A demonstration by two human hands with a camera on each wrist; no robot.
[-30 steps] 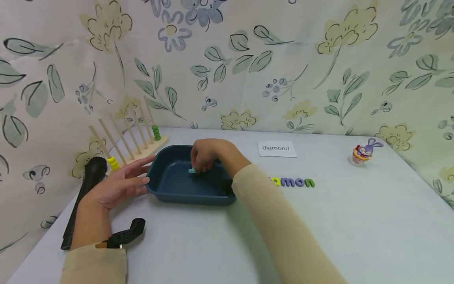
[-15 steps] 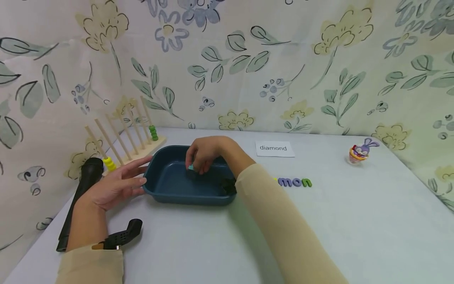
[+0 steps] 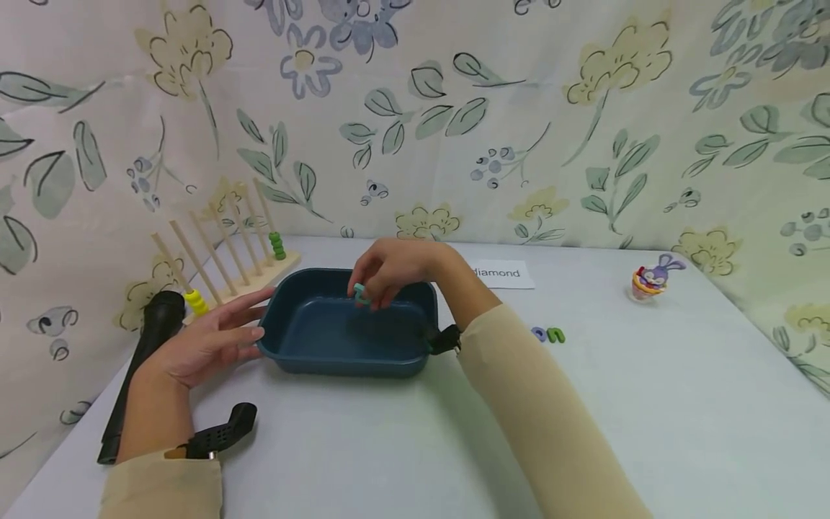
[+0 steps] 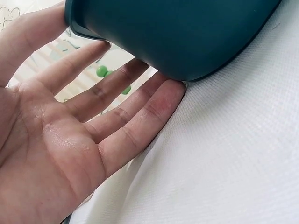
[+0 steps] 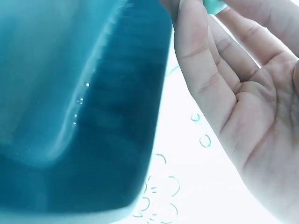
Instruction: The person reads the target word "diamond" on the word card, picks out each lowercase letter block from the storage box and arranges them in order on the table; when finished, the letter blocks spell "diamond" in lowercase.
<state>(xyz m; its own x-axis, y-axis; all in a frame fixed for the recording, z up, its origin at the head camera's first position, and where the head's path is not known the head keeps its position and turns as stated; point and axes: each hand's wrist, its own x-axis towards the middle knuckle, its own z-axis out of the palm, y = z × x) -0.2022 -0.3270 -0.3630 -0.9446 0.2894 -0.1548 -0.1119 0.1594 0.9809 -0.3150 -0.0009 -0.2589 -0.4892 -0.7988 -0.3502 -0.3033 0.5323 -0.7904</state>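
Over a dark teal plastic tray (image 3: 344,365), my right hand (image 3: 398,272) pinches a small mint-green letter (image 3: 360,294) between thumb and fingertips; which letter it is cannot be made out. In the right wrist view, only a bit of the mint-green letter (image 5: 215,6) shows at the top edge. My left hand (image 3: 210,339) touches the tray's left end with its fingers extended. The left wrist view shows those fingertips against the tray's outer wall (image 4: 187,37). Right of the tray lie a purple "o" (image 3: 539,334) and a green "n" (image 3: 555,334); my right sleeve hides the letters before them.
A white card (image 3: 509,274) reading "diamond" lies behind, partly covered by my right arm. A wooden peg rack (image 3: 243,281) with green and yellow beads stands back left. Beside it lies a black tube-like object (image 3: 145,360). A purple rabbit figure (image 3: 653,277) stands at far right.
My right hand has lifted the mint-green letter from the tray's floor to about rim height and shifted slightly right. The sleeve now covers more of the letter row. My left hand stays at the tray.
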